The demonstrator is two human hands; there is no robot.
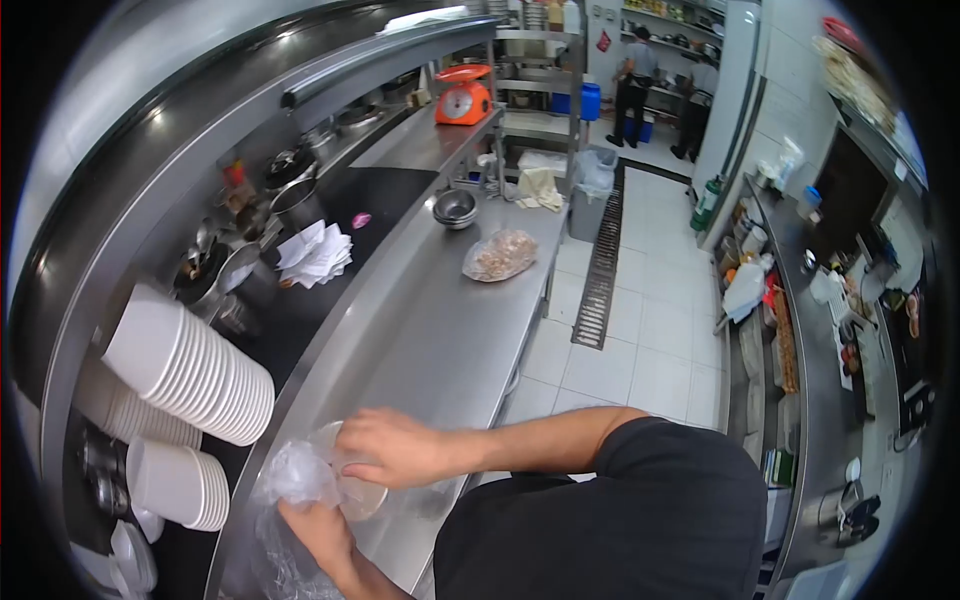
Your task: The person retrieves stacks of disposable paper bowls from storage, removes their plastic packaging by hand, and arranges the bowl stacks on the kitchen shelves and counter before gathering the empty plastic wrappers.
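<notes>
My left hand [322,538] is closed on the gathered edge of a clear plastic bag [300,475], which spreads over the near end of the steel counter. Just beyond it, my right hand [400,448] reaches over a round, pale, translucent container [362,497] beside the bag. The fingers of that hand curl downward, and their tips are hidden. Whatever they grip cannot be made out. Farther along the counter lies a clear bag of pale brownish food pieces [500,256], apart from both hands.
Stacked white bowls [190,365] line the counter's left side, near papers [315,253]. Metal bowls [455,208] and an orange scale [463,96] stand farther back. A grey bin [593,195] is beyond the counter's end. Two people [633,85] stand in the background.
</notes>
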